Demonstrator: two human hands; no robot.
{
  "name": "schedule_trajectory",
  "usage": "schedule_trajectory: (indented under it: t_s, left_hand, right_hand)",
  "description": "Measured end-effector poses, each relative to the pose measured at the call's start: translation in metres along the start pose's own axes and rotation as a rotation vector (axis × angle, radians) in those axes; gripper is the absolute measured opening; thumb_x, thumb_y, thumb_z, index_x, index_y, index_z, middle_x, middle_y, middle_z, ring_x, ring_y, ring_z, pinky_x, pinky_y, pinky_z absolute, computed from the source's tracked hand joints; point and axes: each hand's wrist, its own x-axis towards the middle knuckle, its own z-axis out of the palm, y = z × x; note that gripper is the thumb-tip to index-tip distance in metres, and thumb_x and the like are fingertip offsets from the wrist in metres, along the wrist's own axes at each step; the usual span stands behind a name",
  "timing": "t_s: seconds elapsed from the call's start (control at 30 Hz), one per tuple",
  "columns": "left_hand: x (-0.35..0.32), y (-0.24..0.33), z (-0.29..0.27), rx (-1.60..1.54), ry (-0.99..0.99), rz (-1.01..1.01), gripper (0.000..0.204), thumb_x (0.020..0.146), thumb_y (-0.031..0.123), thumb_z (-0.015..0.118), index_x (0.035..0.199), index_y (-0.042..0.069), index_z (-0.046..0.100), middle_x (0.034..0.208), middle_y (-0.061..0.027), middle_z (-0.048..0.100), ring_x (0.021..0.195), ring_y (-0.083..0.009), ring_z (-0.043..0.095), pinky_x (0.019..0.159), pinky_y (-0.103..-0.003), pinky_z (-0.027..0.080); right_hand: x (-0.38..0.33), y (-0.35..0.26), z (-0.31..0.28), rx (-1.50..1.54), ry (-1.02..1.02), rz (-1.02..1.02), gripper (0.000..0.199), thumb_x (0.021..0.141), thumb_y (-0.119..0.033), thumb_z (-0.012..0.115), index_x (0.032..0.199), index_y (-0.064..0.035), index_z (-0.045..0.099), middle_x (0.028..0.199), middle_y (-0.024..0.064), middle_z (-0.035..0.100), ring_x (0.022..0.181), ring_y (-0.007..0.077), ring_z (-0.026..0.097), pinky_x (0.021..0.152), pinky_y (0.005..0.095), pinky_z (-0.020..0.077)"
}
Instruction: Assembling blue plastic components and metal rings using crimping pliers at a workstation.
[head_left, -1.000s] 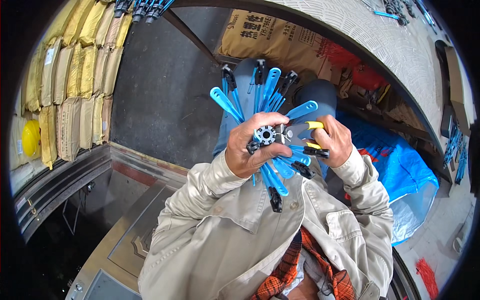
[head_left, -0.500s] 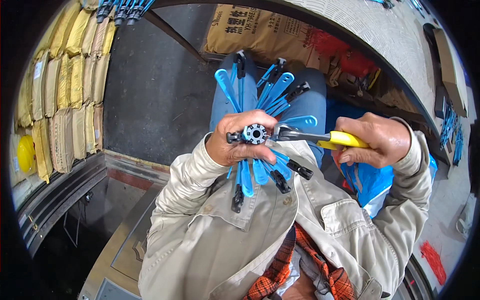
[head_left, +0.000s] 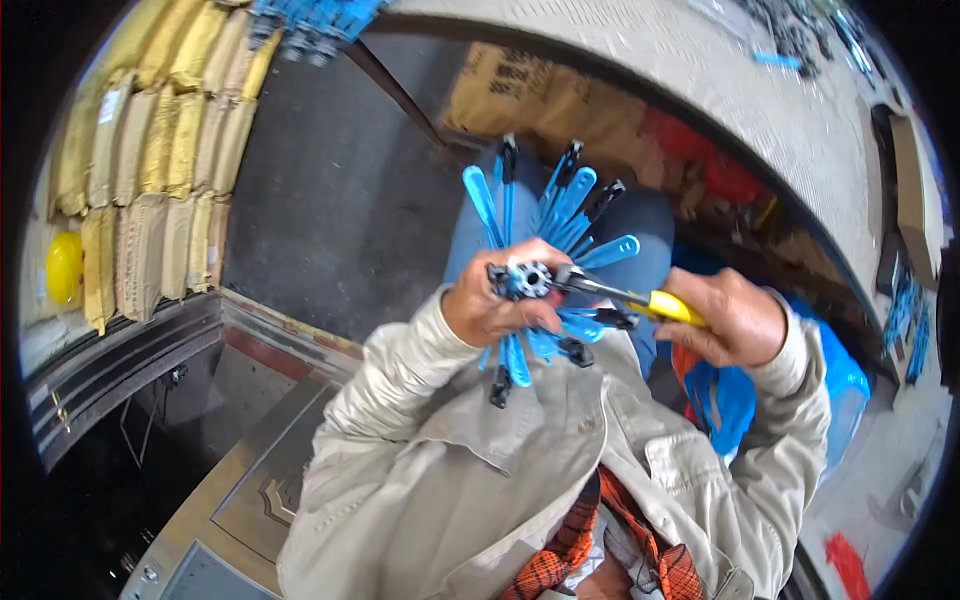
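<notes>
My left hand [head_left: 492, 308] is closed round the middle of a spoked frame with blue flat arms [head_left: 573, 198] and black clips [head_left: 606, 200] fanning out on all sides. The frame's round, notched black-and-white hub [head_left: 534, 280] faces up between my thumb and fingers. My right hand [head_left: 738, 318] grips yellow-handled pliers [head_left: 674, 308]. Their metal jaws meet the right side of the hub, beside my left fingertips. Whatever the jaws may hold is too small to make out. Several arms lie over my thighs, and the frame's underside is hidden.
A workbench [head_left: 700, 60] curves across the far side and right, with blue-and-black parts [head_left: 310, 22] at its far left end. Yellow and brown sacks [head_left: 150, 150] are stacked at left beside a yellow helmet-like object [head_left: 65, 268]. A blue bag [head_left: 735, 400] sits by my right forearm.
The pliers and my right hand have come closer to the hub, and the hub is tilted differently in my left hand. The whole view has shifted somewhat.
</notes>
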Motion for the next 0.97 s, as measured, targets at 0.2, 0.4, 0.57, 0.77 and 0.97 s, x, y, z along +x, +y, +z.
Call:
schedule_trajectory:
  t_s: [0.2, 0.4, 0.57, 0.77, 0.97]
  left_hand:
    - [0.004, 0.067, -0.028, 0.300, 0.601, 0.286, 0.047, 0.089, 0.040, 0.052, 0.116, 0.002, 0.050, 0.088, -0.0053, 0.057, 0.072, -0.0109, 0.053, 0.064, -0.022, 0.041]
    - [0.046, 0.238, -0.094, 0.688, 0.730, 0.440, 0.038, 0.093, 0.034, 0.047, 0.119, 0.006, 0.049, 0.076, -0.0070, 0.059, 0.053, -0.0124, 0.053, 0.050, -0.023, 0.044]
    - [0.213, 0.305, -0.168, 1.382, 0.801, 0.376, 0.032, 0.084, 0.023, 0.058, 0.110, 0.005, 0.053, 0.091, -0.0067, 0.059, 0.073, -0.0130, 0.054, 0.062, -0.026, 0.046]
    - [0.298, 0.203, -0.181, 1.181, 0.566, 0.175, 0.080, 0.078, 0.051, 0.061, 0.126, -0.009, 0.037, 0.118, -0.0287, 0.049, 0.105, -0.0305, 0.054, 0.090, -0.037, 0.043]
    - [0.314, 0.192, -0.157, 1.010, 0.101, 0.122, 0.082, 0.079, 0.049, 0.062, 0.137, 0.003, 0.027, 0.131, -0.0153, 0.045, 0.115, -0.0354, 0.047, 0.093, -0.036, 0.042]
  right_hand:
    - [-0.034, 0.042, -0.024, -0.595, 0.772, 0.195, 0.030, 0.080, -0.009, 0.063, 0.106, -0.0027, 0.051, 0.086, 0.0123, 0.059, 0.061, 0.0287, 0.056, 0.053, 0.0330, 0.0433]
    - [-0.074, 0.133, -0.077, -0.967, 0.980, 0.434, 0.033, 0.083, -0.012, 0.060, 0.113, -0.0057, 0.048, 0.098, 0.0117, 0.057, 0.069, 0.0297, 0.057, 0.056, 0.0336, 0.0447]
    - [-0.085, 0.159, -0.096, -1.050, 1.082, 0.567, 0.034, 0.082, -0.013, 0.060, 0.114, -0.0072, 0.047, 0.101, 0.0100, 0.055, 0.071, 0.0290, 0.057, 0.057, 0.0333, 0.0452]
    - [-0.073, 0.161, -0.103, -1.016, 1.001, 0.642, 0.034, 0.083, -0.018, 0.059, 0.114, -0.0096, 0.047, 0.103, 0.0085, 0.054, 0.074, 0.0260, 0.058, 0.057, 0.0313, 0.0455]
    - [-0.076, 0.164, -0.100, -1.091, 0.919, 0.583, 0.033, 0.082, -0.021, 0.060, 0.111, -0.0123, 0.049, 0.099, 0.0065, 0.054, 0.076, 0.0196, 0.057, 0.058, 0.0282, 0.0450]
